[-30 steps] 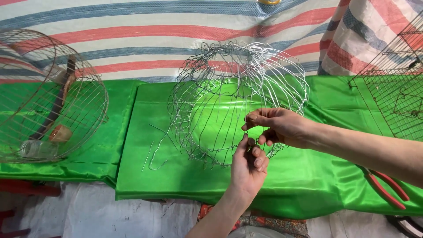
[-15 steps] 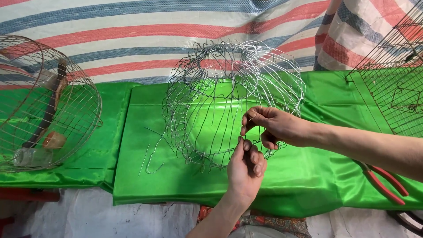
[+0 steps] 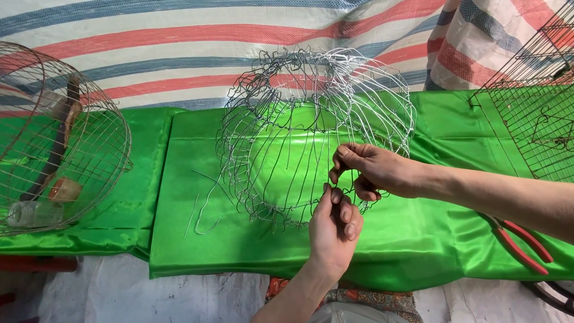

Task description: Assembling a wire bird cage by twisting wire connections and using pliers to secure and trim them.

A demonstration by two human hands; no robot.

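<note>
Both hands pinch wire at 5 o'clock on the silver wire cage frame (image 3: 314, 134), centred on the green cloth (image 3: 191, 239): left hand (image 3: 335, 230) below, right hand (image 3: 376, 170) above; dome mostly woven, lower rim looks unfinished, loose wire pieces (image 3: 203, 206) at 9 o'clock.

Two bare forearms, no sleeves in view, left hand (image 3: 332, 230) and right hand (image 3: 375, 170) — ungloved, ringless
</note>
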